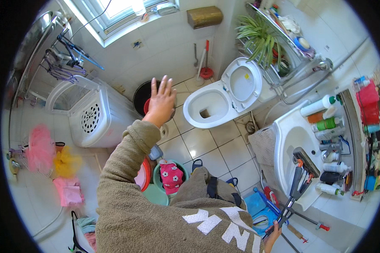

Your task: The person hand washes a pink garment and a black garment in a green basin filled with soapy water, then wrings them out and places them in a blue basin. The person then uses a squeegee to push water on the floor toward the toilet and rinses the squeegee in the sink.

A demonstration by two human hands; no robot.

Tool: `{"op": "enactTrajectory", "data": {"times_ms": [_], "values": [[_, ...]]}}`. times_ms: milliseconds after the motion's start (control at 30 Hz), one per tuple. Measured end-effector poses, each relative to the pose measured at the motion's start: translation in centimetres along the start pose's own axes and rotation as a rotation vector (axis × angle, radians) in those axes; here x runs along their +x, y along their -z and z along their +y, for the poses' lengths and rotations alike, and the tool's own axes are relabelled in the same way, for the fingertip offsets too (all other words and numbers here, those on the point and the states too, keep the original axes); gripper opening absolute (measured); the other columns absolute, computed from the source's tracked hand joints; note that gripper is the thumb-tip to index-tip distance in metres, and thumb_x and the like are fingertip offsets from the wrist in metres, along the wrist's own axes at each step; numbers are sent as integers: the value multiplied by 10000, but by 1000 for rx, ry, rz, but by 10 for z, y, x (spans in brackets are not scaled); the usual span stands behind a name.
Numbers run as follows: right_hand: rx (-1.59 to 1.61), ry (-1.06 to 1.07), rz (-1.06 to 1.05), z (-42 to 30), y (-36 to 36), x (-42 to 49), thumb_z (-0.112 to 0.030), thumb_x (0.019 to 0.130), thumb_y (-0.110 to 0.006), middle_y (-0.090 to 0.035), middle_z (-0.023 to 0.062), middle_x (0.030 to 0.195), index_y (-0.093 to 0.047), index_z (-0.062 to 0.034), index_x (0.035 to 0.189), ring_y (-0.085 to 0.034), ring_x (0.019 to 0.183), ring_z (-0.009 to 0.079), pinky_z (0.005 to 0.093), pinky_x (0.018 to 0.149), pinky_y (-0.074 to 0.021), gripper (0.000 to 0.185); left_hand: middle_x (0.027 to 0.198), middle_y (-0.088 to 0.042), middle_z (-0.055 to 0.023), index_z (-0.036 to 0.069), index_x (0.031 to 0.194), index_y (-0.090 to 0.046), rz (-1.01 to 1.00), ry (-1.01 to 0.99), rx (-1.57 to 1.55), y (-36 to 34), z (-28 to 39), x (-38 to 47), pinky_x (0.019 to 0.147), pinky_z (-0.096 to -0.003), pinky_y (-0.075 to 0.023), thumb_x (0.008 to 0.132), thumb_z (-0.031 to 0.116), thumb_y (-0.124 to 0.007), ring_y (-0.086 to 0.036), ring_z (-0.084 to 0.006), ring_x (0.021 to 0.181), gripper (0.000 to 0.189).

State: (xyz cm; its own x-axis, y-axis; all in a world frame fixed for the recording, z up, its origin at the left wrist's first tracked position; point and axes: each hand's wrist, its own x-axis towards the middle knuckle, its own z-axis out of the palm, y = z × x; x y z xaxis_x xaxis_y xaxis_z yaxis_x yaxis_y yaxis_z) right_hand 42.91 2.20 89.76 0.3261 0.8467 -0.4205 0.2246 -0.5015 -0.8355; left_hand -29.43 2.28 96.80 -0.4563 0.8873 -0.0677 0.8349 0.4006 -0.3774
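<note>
My left hand (pixel 161 102) is raised with the fingers extended and holds nothing. Behind it, as I look down, stands a black bucket (pixel 139 91) with something red (pixel 146 106) inside, partly hidden by the hand. My right hand (pixel 274 235) grips the pole of a grey sponge mop (pixel 296 185) low at the picture's bottom right. The mop is held head up, and its dark flat head (pixel 305 161) overlaps the washbasin (pixel 296 145) in view; whether they touch I cannot tell.
A toilet (pixel 205 106) with raised lid stands ahead on the tiled floor (pixel 205 139). At left is a white top-loading tub machine (pixel 104 123). Basins, one with a pink flowered cloth (pixel 171 177), sit by my legs. Bottles (pixel 327 123) line the washbasin; hangers (pixel 65 60) hang at upper left.
</note>
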Motion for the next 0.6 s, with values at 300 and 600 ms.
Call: {"op": "enactTrajectory", "data": {"times_ms": [300,600], "values": [[31,-90,0,-18,23,14,-257,907,-691,-519,15,587,-549,-65,862,-472,423,114,264,404,-386,243,1562,-376,-126,151,1410,-533,332,-395,197,119,162,42,1194,-657,-40,863,385,-614,-188,-335,1510,600],[-2,-161,-206,-39,17,54,-259,849,-764,-535,28,568,-581,-53,884,-505,404,137,271,381,-410,277,1431,-540,-96,82,1263,-638,459,-927,270,222,316,2,1203,-648,-104,922,277,-524,-320,-319,1460,410]]}}
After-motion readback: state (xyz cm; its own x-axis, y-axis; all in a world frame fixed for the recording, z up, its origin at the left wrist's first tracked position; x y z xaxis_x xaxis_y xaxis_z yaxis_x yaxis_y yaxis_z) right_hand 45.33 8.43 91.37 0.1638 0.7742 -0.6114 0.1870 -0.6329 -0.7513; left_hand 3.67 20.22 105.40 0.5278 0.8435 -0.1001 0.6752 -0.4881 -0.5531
